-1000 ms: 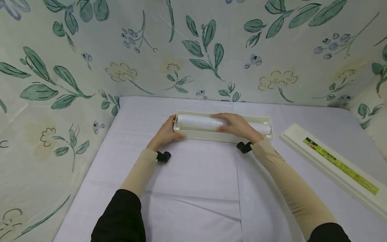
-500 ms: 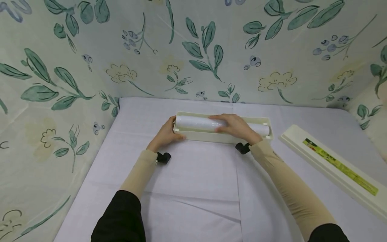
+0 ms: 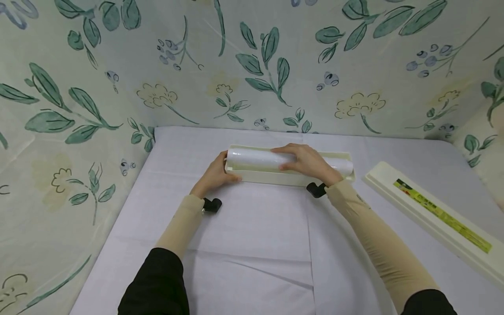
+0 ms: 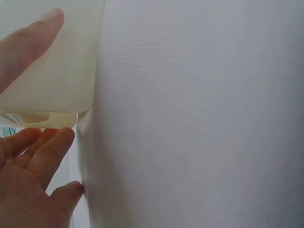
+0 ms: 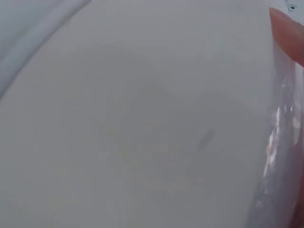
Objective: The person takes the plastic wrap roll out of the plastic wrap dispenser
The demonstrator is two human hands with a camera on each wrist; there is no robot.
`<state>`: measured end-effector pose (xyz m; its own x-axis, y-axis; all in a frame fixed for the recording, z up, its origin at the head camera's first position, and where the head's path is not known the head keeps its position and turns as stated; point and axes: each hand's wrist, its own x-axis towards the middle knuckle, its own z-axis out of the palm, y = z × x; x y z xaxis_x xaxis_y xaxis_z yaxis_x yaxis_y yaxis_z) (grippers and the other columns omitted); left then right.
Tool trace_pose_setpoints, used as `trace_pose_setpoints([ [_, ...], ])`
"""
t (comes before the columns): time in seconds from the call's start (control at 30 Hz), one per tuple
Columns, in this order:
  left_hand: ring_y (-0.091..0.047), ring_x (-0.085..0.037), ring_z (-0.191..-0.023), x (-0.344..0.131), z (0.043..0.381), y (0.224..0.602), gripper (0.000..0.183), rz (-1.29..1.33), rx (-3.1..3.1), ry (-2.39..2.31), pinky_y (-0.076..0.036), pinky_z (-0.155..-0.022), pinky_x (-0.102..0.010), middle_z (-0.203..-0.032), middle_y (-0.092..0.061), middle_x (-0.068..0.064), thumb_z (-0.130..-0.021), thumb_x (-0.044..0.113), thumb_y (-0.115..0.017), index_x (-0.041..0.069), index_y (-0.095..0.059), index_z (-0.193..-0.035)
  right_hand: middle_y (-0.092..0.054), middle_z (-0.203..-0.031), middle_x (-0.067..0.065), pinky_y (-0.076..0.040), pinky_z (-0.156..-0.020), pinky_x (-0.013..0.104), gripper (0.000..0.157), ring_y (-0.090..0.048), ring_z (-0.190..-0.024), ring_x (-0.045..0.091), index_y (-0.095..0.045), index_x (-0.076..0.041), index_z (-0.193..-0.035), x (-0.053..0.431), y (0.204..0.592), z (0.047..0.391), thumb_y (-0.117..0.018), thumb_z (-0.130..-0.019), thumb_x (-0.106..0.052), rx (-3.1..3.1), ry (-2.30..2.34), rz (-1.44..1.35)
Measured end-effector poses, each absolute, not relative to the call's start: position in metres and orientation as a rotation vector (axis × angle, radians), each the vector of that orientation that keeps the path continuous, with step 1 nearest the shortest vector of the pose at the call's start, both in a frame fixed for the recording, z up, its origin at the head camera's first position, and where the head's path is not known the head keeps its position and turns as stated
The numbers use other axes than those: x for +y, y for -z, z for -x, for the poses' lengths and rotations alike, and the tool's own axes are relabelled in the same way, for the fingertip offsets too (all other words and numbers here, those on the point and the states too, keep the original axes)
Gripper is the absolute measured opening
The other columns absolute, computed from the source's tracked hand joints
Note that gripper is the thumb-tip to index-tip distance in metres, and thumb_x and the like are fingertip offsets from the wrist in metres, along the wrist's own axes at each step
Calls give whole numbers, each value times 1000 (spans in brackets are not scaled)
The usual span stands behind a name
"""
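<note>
A clear, glossy roll of cling film (image 3: 256, 156) lies lengthwise in a long cream dispenser box (image 3: 267, 177) whose top is open. My left hand (image 3: 215, 176) holds the box at its left end, thumb on the front wall and fingers at the end wall. In the left wrist view the thumb (image 4: 35, 40) lies flat along the box's wall. My right hand (image 3: 307, 164) grips the roll right of its middle, fingers over the far side and thumb on the near side. The right wrist view is filled by the box's pale wall (image 5: 142, 118), with the shiny film (image 5: 278, 142) at its edge.
A long cream lid (image 3: 433, 214) with a yellow-green label lies slantwise on the right. Everything rests on a creased white cloth (image 3: 252, 236). Behind and to the left hangs a curtain (image 3: 204, 87) printed with leaves and flowers.
My right hand has risen slightly over the last half second, and the roll's right end sits a little higher. The left hand, the box and the lid stay in place.
</note>
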<state>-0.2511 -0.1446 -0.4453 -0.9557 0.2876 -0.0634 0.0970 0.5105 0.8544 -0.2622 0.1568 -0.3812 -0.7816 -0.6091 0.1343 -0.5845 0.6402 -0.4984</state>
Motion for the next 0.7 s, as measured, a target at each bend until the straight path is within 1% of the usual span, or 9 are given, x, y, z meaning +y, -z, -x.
trace_pose_setpoints([
  [0.23,-43,-32,-125,-144,251,446,100,-327,2556,-1429,-34,-104,-46,-142,-39,-17,-72,17,-85,0,-21,-148,-58,-131,5,-36,-102,45,53,-49,-124,26,-61,-17,-131,155,378,263,-77,-81,-26,2795,856,1010],
  [0.53,-46,-32,-123,-144,252,446,98,-340,2555,-1443,-36,-102,-45,-140,-41,-17,-72,15,-85,1,-23,-147,-61,-128,4,-39,-99,45,51,-52,-119,23,-63,-18,-127,154,376,263,-79,-80,-25,2810,873,958],
  [0.7,-45,-32,-124,-144,251,446,98,-344,2547,-1453,-35,-103,-46,-141,-40,-17,-72,14,-85,1,-23,-147,-61,-127,4,-39,-99,45,51,-52,-119,24,-63,-18,-127,155,374,262,-79,-80,-26,2815,872,956],
])
